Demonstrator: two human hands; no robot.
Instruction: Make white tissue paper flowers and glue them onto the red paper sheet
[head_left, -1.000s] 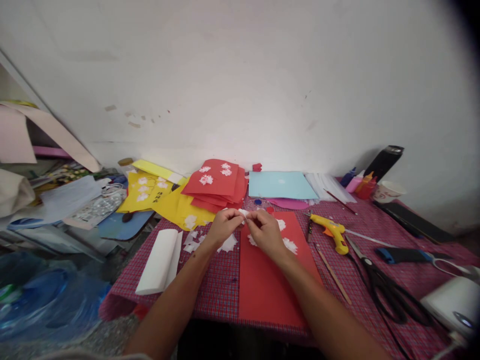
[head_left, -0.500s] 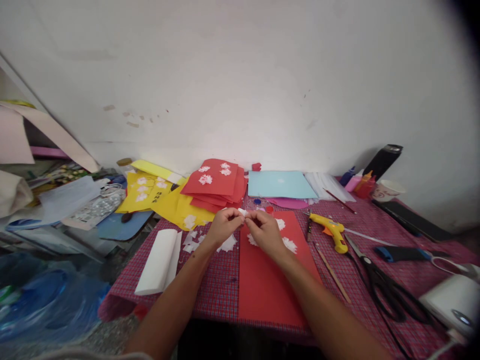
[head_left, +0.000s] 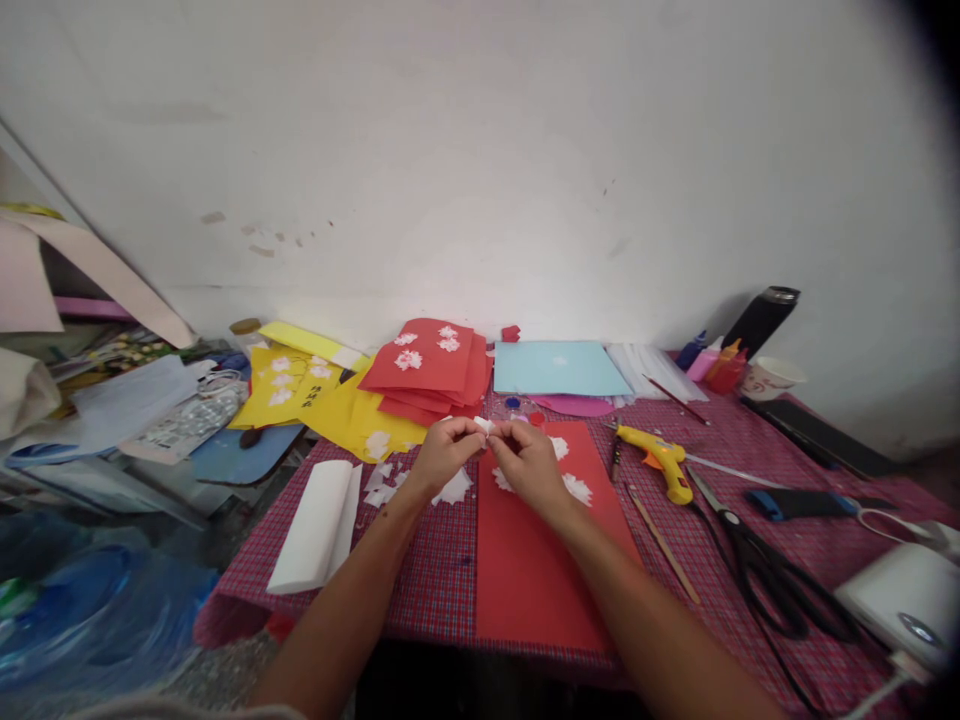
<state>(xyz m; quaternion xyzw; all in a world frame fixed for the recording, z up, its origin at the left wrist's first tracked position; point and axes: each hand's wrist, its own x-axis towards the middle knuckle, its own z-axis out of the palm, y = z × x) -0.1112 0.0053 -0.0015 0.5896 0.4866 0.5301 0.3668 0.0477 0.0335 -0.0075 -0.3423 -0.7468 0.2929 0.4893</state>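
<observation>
A small piece of white paper [head_left: 484, 425] is pinched between my two hands, its shape mostly hidden by fingers. My left hand [head_left: 448, 455] holds it from the left with thumb and fingertips. From the right, my right hand [head_left: 529, 462] grips it the same way, above a sheet of red paper [head_left: 536, 590]. White paper flowers [head_left: 577, 489] lie on that sheet, partly covered by my right hand. Left of my left hand are loose white paper scraps [head_left: 382, 487], and more white pieces [head_left: 453, 488] lie below its wrist.
A folded white paper [head_left: 311, 525] lies left. Behind are red cards [head_left: 431, 365], yellow sheets [head_left: 360, 415] and light blue paper [head_left: 559, 368]. To the right lie a yellow glue gun [head_left: 652, 450], a wooden stick [head_left: 664, 545], black scissors [head_left: 772, 570], a cutter [head_left: 802, 505] and a black flask [head_left: 761, 325].
Both hands stay nearly in place, still pinching the white paper, with only slight finger movement. The whole view has shifted very slightly.
</observation>
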